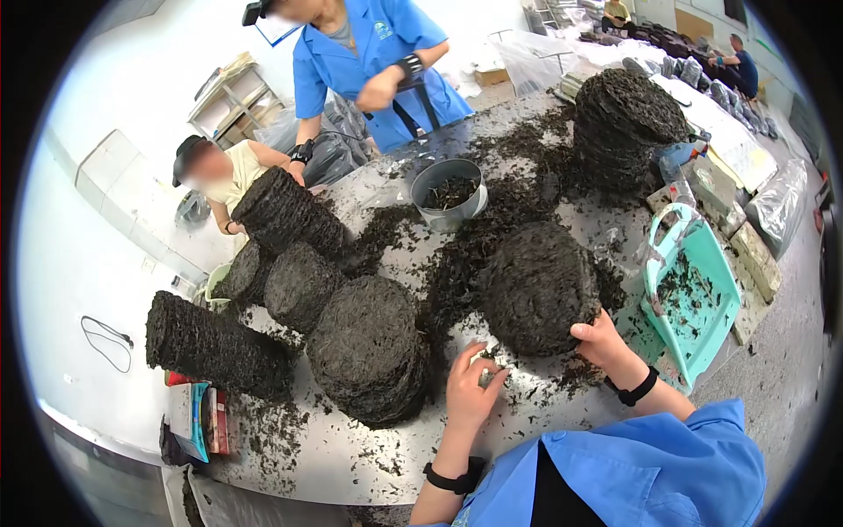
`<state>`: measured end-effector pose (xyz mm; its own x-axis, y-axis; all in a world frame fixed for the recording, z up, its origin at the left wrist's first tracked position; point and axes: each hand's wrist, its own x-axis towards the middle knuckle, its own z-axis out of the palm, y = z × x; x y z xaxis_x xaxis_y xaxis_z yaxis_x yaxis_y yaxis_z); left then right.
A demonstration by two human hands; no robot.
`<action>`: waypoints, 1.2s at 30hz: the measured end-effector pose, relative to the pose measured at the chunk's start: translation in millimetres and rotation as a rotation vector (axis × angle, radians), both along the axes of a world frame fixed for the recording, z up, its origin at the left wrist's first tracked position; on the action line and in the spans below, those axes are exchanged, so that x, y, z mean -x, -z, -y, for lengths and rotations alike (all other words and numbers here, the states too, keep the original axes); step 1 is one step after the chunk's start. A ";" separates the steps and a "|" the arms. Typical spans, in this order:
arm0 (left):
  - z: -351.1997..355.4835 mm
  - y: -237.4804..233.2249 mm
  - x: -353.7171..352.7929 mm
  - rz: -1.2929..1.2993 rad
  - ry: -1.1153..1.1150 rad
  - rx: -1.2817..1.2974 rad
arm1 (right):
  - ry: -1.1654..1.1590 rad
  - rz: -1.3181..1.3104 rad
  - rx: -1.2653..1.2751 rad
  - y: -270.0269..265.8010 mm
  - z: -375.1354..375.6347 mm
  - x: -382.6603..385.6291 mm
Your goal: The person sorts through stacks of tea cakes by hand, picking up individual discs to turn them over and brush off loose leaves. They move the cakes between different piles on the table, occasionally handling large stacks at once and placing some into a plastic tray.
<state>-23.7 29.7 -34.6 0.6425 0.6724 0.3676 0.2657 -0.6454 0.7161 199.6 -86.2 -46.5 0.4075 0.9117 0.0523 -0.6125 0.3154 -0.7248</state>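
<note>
My right hand (606, 340) grips the right edge of a dark, round, pressed cake of leafy shreds (540, 288), its thumb on top. The cake is tilted toward me above the table; whether others lie beneath it is hidden. My left hand (474, 384) is apart from it at the lower left, fingers curved and separated, with nothing visible in them. Left of that hand leans a stack of similar cakes (369, 351). Dark loose shreds (465, 272) lie around the cake on the metal table (351, 461).
More stacks stand at the left (215, 342) and far right (628, 123). A grey bucket (479, 204) holds shreds. At the right is a turquoise dustpan (716, 338) beside blocks (755, 259). Across the table a person in blue (369, 61) stands near another person (241, 176).
</note>
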 end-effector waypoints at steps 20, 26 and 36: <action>2.1 -29.7 -43.2 -0.010 0.351 -0.054 | -0.093 0.080 -0.016 -16.3 -11.8 11.4; 5.0 -21.6 -41.3 0.002 0.336 -0.093 | -0.083 0.029 0.047 0.6 -11.5 12.3; -29.0 -33.8 -35.7 0.347 -0.314 -0.138 | -0.078 -0.237 0.016 -12.3 1.0 -15.3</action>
